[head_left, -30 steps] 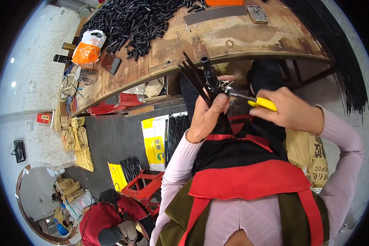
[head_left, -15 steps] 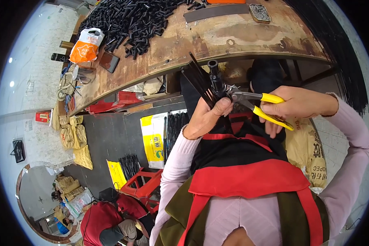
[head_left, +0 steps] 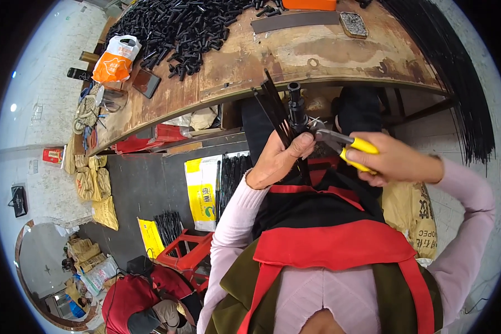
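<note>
My left hand (head_left: pixel 281 158) is closed round a bundle of thin black rods (head_left: pixel 271 111) and the base of an upright black tubular fitting (head_left: pixel 296 106). Its thumb presses against the front of the bundle. Yellow-handled pliers (head_left: pixel 365 146) sit in my closed right hand (head_left: pixel 395 160), their handles squeezed close together. The metal jaws meet thin silvery wire (head_left: pixel 315 121) beside the fitting, just right of my left thumb. Whether they have cut or only grip the wire, I cannot tell. Both hands are above my lap, in front of the table edge.
A wooden table (head_left: pixel 228 67) spans the far side, heaped with short black tubes (head_left: pixel 172 28). On it lie an orange-and-white bag (head_left: pixel 116 61), a phone (head_left: pixel 146 83) and a flat grey strip (head_left: pixel 295 22). Long black rods (head_left: pixel 456 72) hang at the right. A red stool (head_left: pixel 186 250) and another person (head_left: pixel 131 300) are lower left.
My right hand has closed, bringing the spread plier handles together. The jaws stay by the wire, and my left hand keeps its hold on the rods. The view has shifted slightly.
</note>
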The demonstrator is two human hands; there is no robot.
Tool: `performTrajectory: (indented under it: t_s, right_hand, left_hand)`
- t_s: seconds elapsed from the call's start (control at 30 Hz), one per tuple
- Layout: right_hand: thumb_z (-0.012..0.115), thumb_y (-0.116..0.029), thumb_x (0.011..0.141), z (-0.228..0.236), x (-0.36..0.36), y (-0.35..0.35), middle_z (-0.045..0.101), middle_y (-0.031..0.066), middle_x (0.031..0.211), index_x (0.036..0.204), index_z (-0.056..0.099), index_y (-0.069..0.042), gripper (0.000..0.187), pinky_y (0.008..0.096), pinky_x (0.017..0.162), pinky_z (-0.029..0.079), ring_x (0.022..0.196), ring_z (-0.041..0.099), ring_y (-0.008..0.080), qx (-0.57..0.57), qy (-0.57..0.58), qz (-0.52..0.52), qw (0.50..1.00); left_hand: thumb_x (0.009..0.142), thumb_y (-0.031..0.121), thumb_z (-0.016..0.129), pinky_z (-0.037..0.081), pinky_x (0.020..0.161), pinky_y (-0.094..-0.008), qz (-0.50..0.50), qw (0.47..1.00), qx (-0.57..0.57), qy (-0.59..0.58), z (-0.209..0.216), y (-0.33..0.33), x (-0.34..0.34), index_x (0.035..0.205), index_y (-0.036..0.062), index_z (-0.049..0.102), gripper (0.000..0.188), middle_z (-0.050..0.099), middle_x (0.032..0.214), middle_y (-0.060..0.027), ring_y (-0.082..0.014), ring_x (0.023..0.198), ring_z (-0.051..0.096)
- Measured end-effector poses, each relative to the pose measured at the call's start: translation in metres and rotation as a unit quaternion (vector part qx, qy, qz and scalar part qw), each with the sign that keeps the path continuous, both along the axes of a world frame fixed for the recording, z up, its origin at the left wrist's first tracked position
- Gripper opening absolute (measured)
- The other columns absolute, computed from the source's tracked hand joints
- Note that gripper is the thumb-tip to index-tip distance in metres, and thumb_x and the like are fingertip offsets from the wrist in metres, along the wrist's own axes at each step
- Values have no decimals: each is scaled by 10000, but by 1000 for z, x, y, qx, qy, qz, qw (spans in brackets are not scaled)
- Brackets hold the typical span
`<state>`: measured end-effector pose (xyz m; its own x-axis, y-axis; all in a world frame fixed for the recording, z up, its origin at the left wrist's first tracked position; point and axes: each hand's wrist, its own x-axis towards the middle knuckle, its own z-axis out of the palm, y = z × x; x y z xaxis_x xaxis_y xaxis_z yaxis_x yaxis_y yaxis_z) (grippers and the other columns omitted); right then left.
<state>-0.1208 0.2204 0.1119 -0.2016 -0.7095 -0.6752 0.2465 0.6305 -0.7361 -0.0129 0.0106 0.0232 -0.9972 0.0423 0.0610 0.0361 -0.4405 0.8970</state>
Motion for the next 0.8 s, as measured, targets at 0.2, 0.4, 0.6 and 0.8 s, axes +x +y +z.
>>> performTrajectory:
  t_s: [0.2, 0.4, 0.6, 0.8]
  right_hand:
    - [519, -402, 1002, 81, -36, -27, 552, 56, 640, 971, 491, -33, 372, 258, 431, 453, 496, 570, 123, 184, 137, 178, 957]
    - [531, -325, 1006, 14, -29, -19, 539, 33, 629, 1091, 563, -11, 327, 287, 479, 425, 511, 533, 114, 14, 165, 166, 972]
    - [599, -34, 853, -17, -9, -4, 551, 121, 1025, 1412, 475, -110, 578, 398, 889, 384, 959, 511, 305, -124, 559, 135, 808]
    - [598, 74, 743, -21, -15, 0, 517, 136, 1098, 1423, 473, -121, 718, 406, 870, 412, 947, 517, 310, -145, 668, 112, 721]
  left_hand:
    - [1020, 300, 537, 322, 576, -234, 11, 995, -102, 22, 4, 3, -7, 936, 25, 527, 288, 430, 711, 39, -70, 645, 375]
    - [1024, 273, 528, 323, 569, -227, 85, 993, -78, 9, 5, 5, -1, 1028, 19, 529, 253, 436, 723, 34, -62, 637, 383]
    - [993, 193, 589, 366, 567, -228, 74, 997, 23, 13, -5, 3, -3, 1255, 69, 383, 356, 476, 822, -6, -74, 639, 419]
    - [993, 207, 589, 354, 561, -223, 124, 992, 14, -4, 2, 11, -5, 1162, 58, 422, 280, 469, 802, 2, -71, 636, 416]
